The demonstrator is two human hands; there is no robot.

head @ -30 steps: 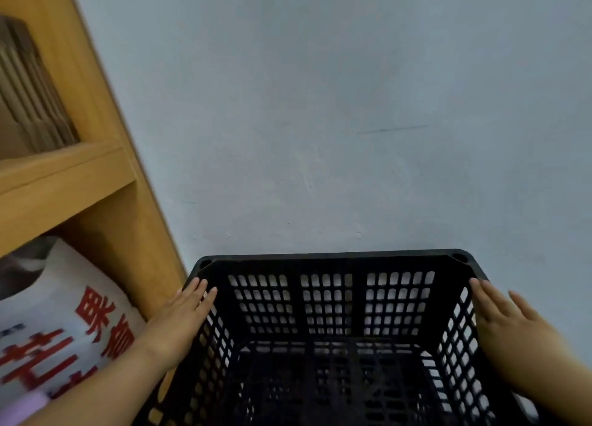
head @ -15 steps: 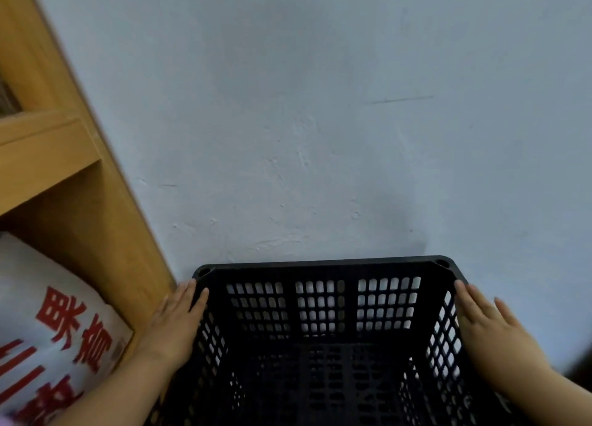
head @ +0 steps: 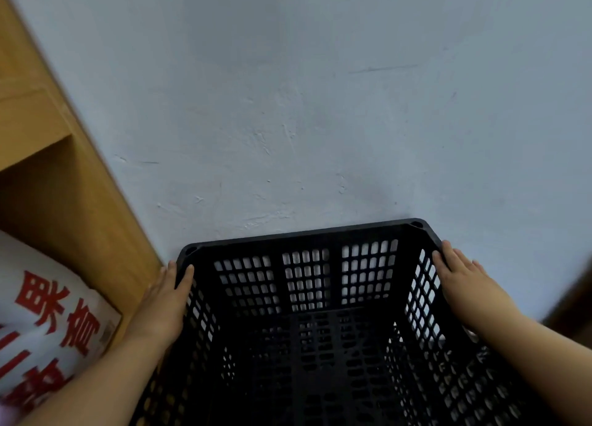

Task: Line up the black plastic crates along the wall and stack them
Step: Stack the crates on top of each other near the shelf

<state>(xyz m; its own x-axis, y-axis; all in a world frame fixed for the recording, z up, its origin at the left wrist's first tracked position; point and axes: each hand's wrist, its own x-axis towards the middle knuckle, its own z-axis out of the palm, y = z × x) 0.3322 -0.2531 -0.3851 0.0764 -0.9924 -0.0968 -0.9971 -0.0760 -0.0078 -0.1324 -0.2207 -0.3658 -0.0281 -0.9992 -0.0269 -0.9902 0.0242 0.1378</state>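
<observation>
- Head camera, the only view: a person leaned over a black plastic crate (head: 307, 233). Its far rim was drawn up to the pale plastered wall (head: 320, 105), touching it or just short of it; the angle did not settle which.
- The left hand (head: 163, 307) lay flat against the crate's left side near the far corner. Its fingers (head: 187, 275) were straight and together, in the narrow gap between the crate and a wooden shelf unit (head: 73, 201) just beside it.
- The right hand (head: 464, 281) rested flat on the opposite rim, fingers (head: 448, 255) straight, nothing curled round the plastic. The two hands were apart, flat-palmed, one bearing on each side.
- The crate stood upright and empty, light showing through the holes of its latticed walls. What it stood on was hidden below the frame, so whether another crate lay beneath could not be told.
- A white sack (head: 48, 313) printed with red characters sat in the shelf unit's lower compartment, close to the left forearm.
- Bare and perforated, the crate looked light, and stiff enough to slide or lift without flexing. The smooth rim seemed to offer flat palms little purchase. The surer hold would likely be fingers hooked through the lattice holes or under the rim midway along both sides, minding the tight gap by the shelf unit.
</observation>
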